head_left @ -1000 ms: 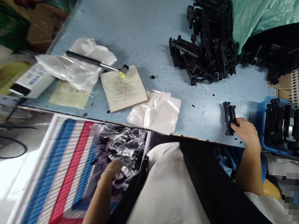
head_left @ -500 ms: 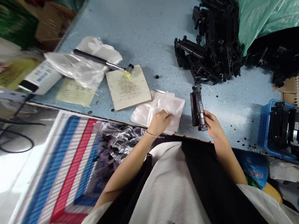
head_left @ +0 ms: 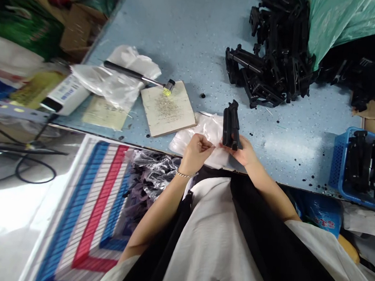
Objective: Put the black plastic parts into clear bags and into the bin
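My right hand (head_left: 246,154), partly hidden, grips a black part (head_left: 231,124); my left hand (head_left: 195,153) curls over bags (head_left: 210,126); whether pinching one, I can't tell.

Room can be found on the table (head_left: 294,143) between the right hand (head_left: 243,152) and the basket (head_left: 338,161), but the far side is blocked by black parts (head_left: 276,61), the left by a board (head_left: 168,118).
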Demonstrator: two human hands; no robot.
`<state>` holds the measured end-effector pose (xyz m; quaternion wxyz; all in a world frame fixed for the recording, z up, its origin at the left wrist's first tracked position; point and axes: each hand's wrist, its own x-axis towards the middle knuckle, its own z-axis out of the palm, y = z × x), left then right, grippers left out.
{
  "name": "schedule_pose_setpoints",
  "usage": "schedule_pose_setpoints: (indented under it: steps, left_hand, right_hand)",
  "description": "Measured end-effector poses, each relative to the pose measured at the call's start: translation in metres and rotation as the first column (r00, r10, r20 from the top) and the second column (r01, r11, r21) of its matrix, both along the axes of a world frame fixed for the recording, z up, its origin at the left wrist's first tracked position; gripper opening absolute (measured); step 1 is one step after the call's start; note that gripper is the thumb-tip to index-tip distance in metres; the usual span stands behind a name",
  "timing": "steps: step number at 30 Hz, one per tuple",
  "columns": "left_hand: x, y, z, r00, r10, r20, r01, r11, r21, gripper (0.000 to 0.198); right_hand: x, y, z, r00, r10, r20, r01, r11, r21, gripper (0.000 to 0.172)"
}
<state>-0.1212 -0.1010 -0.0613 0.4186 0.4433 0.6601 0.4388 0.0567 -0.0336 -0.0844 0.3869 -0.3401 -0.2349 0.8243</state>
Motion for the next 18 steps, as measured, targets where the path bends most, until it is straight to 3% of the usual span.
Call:
schedule_pose_setpoints:
  steps: [3,6,9,12,15,18]
  left_hand:
    - [-0.014,-0.017,0.02,0.978,-0.072,-0.195,0.105,0.981,0.165,0.004]
    - [-0.022,-0.022,0.027,0.859,-0.151,-0.489,0.26,0.951,0.164,0.028]
    - [-0.019,-0.018,0.015,0.779,-0.166,-0.604,0.295,0.948,0.12,0.045]
    - [-0.015,-0.009,-0.003,0.801,-0.151,-0.58,0.269,0.955,0.123,0.055]
    - [-0.018,-0.004,-0.014,0.84,-0.174,-0.514,0.269,0.956,0.116,0.063]
    - [-0.022,-0.007,-0.015,0.849,-0.21,-0.485,0.306,0.943,0.128,0.068]
  right_hand:
    - [0.0,-0.001,-0.003,0.997,-0.026,0.069,0.026,1.0,0.0,0.036]
    - [0.003,-0.003,0.003,0.979,-0.042,0.199,0.038,0.999,0.023,0.04]
    - [0.014,-0.009,0.015,0.968,-0.021,0.249,0.012,0.999,0.035,0.041]
    - [0.038,-0.025,0.025,0.98,0.136,0.144,-0.135,0.991,-0.015,0.038]
    - [0.06,-0.045,0.025,0.903,0.429,-0.009,-0.424,0.889,-0.172,0.034]
    - [0.06,-0.055,0.012,0.821,0.553,-0.145,-0.568,0.762,-0.31,0.028]
